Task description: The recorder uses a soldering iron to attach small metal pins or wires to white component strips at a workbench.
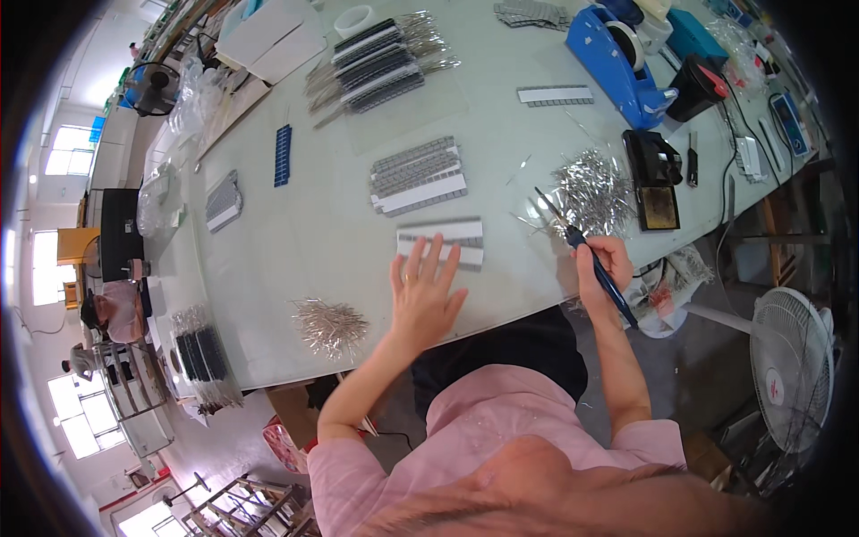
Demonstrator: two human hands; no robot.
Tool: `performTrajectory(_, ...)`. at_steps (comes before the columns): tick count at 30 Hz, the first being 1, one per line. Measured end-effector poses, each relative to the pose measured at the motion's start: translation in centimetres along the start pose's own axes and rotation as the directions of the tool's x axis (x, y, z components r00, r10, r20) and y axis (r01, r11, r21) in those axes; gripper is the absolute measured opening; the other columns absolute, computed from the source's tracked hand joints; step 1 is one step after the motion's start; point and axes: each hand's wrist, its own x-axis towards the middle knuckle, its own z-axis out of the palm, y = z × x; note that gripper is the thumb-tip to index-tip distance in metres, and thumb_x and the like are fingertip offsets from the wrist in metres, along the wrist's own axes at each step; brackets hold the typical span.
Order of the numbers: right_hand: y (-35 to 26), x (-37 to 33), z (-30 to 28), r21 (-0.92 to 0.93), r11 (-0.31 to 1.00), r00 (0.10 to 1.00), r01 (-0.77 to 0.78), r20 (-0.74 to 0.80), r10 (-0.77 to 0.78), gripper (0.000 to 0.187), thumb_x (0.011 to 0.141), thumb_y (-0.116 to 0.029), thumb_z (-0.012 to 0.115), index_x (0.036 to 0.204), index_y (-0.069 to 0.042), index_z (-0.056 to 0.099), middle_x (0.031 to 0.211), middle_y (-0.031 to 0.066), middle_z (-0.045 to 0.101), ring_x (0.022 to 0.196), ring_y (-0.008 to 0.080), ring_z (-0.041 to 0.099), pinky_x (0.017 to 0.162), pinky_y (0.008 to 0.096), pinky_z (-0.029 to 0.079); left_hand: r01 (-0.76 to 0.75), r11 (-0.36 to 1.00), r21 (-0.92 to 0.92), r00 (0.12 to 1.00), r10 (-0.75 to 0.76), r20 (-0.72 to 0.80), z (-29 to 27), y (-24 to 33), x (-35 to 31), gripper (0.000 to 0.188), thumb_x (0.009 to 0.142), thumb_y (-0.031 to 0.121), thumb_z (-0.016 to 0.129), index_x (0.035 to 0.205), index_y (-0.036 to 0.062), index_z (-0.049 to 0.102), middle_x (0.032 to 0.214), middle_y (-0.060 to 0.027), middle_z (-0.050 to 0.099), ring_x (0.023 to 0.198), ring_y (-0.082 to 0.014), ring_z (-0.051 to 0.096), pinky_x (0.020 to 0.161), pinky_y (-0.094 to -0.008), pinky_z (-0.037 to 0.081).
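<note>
My left hand (424, 300) lies with its fingers spread on a pair of flat grey-and-white strips (467, 234) near the table's front edge. My right hand (605, 268) is closed round the dark blue handle of a soldering iron (575, 235). The iron's thin tip points away from me, up and to the left, beside a loose heap of short silver wire pieces (601, 190). Just beyond my left hand is a stack of similar grey-and-white strips (419, 175). A smaller heap of silver wire pieces (328, 325) sits to the left of that hand.
At the right stand an iron holder with a sponge (660, 204), a blue tape dispenser (616, 67) and a black cup (698, 88). Far back lie bundled dark strips with wires (380, 67). Leftward are a blue strip (283, 156) and more grey strips (224, 200). A fan (792, 369) stands right.
</note>
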Motion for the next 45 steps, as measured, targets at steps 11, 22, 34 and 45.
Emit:
performTrajectory(11,-0.9,-0.2,0.2,0.156,0.988,0.999,-0.015,-0.049,0.023,0.014,0.091,-0.003,0.067,0.099,0.0,0.056,0.081,0.0075,0.068,0.071,0.0073,0.061,0.064,0.0207,0.047,0.131,0.99,-0.047,0.978,-0.137,-0.156,0.7,7.5,-0.1,0.062,0.088,0.037,0.066,0.141,0.01,0.051,0.153,-0.0163,0.036,0.14,-0.0323,0.032,0.112,-0.0561,0.018)
performTrajectory(22,-1.1,-1.4,-1.4,0.185,0.983,0.995,-0.017,-0.095,0.035,0.009,0.095,-0.002,0.061,0.101,-0.001,0.054,0.086,0.0044,0.062,0.072,0.0101,0.064,0.069,0.0219,0.05,-0.027,0.997,-0.078,0.981,0.011,-0.195,2.9,8.9,3.7,0.054,0.09,0.038,0.063,0.139,0.0157,0.054,0.153,-0.0152,0.037,0.143,-0.035,0.027,0.111,-0.0603,0.02)
performTrajectory(34,-2.7,-2.9,-2.3,0.17,0.985,1.0,-0.022,0.008,0.021,0.014,0.089,-0.001,0.067,0.096,0.0,0.055,0.082,0.0058,0.065,0.074,0.0086,0.064,0.065,0.0202,0.048,-0.099,0.99,-0.097,0.992,0.091,-0.084,0.2,4.0,-1.1,0.06,0.084,0.029,0.071,0.141,0.023,0.052,0.156,-0.0128,0.035,0.144,-0.0343,0.028,0.111,-0.0612,0.02)
performTrajectory(45,-5.9,-3.5,-2.9,-0.092,0.978,0.953,0.186,0.26,-0.156,0.017,0.077,-0.006,0.078,0.086,-0.002,0.063,0.074,0.0081,0.067,0.06,0.0143,0.062,0.055,0.0259,0.047,0.076,0.997,-0.011,0.989,-0.076,-0.123,2.0,3.1,-5.0,0.056,0.085,0.032,0.069,0.139,0.0224,0.055,0.15,-0.0098,0.043,0.139,-0.0279,0.036,0.112,-0.0557,0.019)
